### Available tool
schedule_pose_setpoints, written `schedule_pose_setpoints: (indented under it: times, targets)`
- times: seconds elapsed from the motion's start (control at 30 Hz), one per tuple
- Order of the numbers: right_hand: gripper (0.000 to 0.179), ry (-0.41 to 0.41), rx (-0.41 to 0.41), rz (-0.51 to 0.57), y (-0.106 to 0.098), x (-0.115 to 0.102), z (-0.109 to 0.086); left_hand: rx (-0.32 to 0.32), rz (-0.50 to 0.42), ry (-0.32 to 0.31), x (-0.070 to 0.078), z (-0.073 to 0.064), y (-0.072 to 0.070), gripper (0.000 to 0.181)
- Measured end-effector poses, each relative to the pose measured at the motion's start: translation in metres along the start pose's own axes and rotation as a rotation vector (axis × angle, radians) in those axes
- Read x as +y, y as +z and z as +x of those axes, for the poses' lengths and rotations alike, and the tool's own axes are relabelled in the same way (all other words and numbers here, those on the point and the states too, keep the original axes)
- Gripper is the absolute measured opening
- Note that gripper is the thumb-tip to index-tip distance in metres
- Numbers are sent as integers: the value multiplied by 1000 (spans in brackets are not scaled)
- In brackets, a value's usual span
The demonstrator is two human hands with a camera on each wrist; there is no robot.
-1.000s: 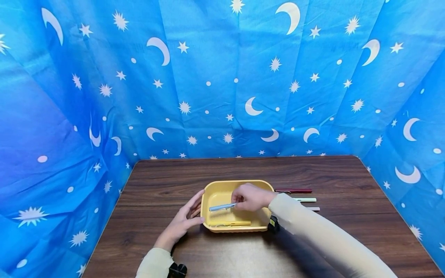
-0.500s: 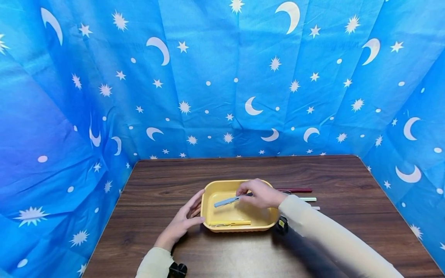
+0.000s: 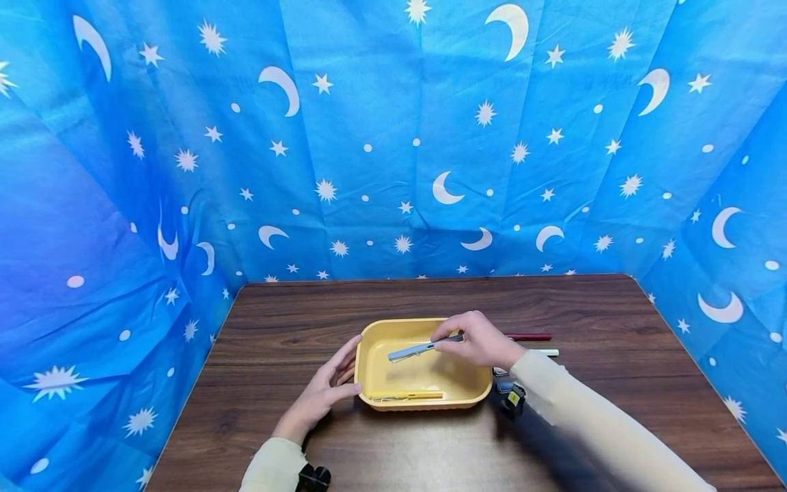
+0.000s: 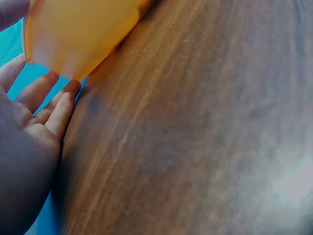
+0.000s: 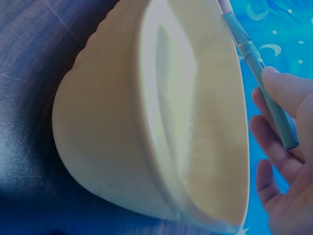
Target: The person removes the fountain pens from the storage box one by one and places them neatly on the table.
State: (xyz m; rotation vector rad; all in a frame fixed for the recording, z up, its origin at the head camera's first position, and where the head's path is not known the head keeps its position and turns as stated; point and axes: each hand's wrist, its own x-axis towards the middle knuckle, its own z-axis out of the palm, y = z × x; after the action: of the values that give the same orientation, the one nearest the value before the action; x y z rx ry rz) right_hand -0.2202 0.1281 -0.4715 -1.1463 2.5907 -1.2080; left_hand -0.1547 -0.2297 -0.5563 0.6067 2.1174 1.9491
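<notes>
Above the yellow tray, the right hand pinched a grey-blue pen between thumb and fingers.
Fingers spread, the left hand touched the tray's left side; a yellow pen lay inside, a dark red pen on the table beyond.

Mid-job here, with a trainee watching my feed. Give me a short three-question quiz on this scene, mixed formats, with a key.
1. Multiple choice: what colour is the held pen in the right hand?
a) dark red
b) blue-grey
c) light green

2. True or false: the left hand is at the left end of the tray.

3. Short answer: what lies inside the tray, and along which side?

Key:
1. b
2. True
3. A yellow pen, along the near side
</notes>
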Motion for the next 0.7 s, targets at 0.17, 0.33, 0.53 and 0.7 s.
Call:
schedule_pose_setpoints:
  times: [0.17, 0.33, 0.53, 0.7]
  targets:
    - [10, 45, 52, 26, -6, 2, -9, 8, 5, -7, 0, 0, 0, 85]
    - [11, 99, 84, 20, -12, 4, -20, 4, 7, 8, -1, 1, -1, 85]
    - [11, 133, 112, 47, -21, 6, -37, 1, 4, 8, 0, 0, -1, 85]
    - [12, 166, 148, 57, -29, 9, -53, 3, -4, 3, -1, 0, 0, 85]
